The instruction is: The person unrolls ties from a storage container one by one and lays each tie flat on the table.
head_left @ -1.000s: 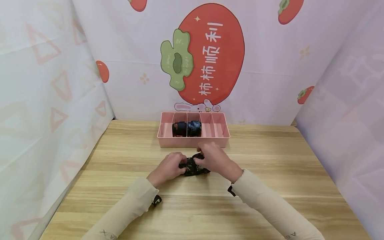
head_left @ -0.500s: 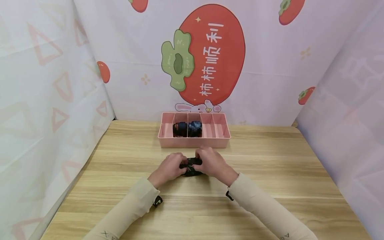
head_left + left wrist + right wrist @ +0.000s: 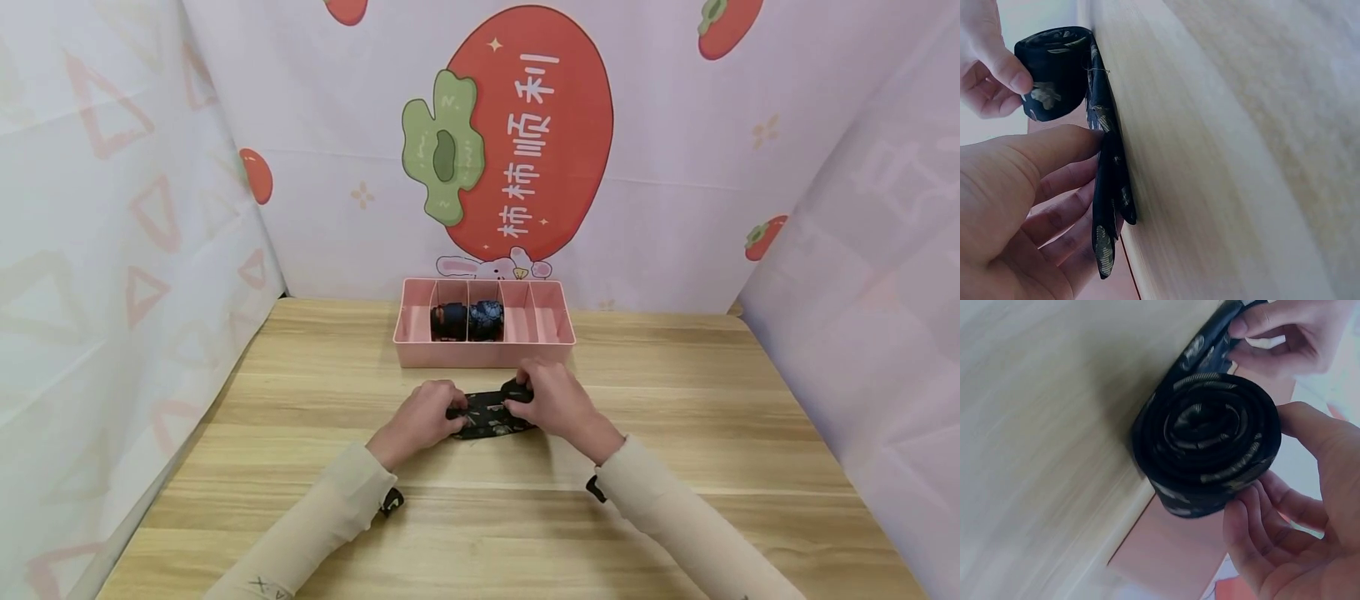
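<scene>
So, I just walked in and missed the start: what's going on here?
A person's right hand holds the rolled end of a dark patterned cloth, while the left hand pinches its flat end on the wooden table. The cloth is partly rolled. Beyond it, a pink divided box holds two dark rolls.

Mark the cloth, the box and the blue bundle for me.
Cloth (image 3: 1205,442): right wrist view, middle of the coiled end.
Box (image 3: 483,356): head view, middle of the front wall.
Blue bundle (image 3: 486,320): head view, its patterned upper side.
</scene>
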Demonstrator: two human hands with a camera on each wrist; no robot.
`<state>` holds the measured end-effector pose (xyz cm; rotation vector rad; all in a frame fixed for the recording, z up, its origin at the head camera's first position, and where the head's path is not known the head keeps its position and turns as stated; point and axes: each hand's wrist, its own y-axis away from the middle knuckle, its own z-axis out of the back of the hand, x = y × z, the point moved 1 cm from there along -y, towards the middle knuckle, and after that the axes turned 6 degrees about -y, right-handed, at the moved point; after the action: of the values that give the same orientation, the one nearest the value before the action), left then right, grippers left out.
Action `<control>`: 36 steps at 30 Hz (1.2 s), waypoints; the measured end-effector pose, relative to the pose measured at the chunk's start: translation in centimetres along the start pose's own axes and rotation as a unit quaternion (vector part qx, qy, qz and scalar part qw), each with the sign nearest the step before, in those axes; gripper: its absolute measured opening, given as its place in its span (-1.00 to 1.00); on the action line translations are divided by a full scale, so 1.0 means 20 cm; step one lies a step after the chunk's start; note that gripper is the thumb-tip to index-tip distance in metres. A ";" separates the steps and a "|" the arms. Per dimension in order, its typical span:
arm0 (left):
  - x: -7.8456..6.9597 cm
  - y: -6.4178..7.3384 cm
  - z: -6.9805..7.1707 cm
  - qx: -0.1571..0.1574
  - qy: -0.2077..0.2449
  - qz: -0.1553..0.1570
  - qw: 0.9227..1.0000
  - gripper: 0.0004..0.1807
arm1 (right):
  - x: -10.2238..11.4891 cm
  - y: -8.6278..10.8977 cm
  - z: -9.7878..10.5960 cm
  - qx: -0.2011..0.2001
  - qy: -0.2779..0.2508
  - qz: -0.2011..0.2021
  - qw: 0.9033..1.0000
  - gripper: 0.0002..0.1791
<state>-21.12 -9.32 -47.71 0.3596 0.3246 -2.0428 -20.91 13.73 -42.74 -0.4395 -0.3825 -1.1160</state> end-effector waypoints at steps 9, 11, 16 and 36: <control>0.01 0.00 0.00 -0.001 0.005 0.001 1.000 -0.84 | -0.11 0.04 0.08 0.004 -0.036 -0.032 0.999 -0.65; 0.01 0.00 0.00 -0.001 0.006 0.000 1.000 -0.84 | -0.14 0.06 0.10 0.004 -0.038 -0.033 0.999 -0.66; 0.03 0.00 0.00 0.003 0.006 0.001 1.000 -0.82 | -0.21 0.08 0.14 -0.002 -0.041 -0.046 0.998 -0.73; 0.06 0.00 0.04 0.019 0.004 0.007 1.000 -0.81 | -0.12 0.00 0.09 0.036 -0.003 0.077 0.996 -0.81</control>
<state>-21.83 -10.56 -47.37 0.3924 0.2870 -2.0375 -21.94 16.64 -42.41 -0.4030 -0.3859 -0.9479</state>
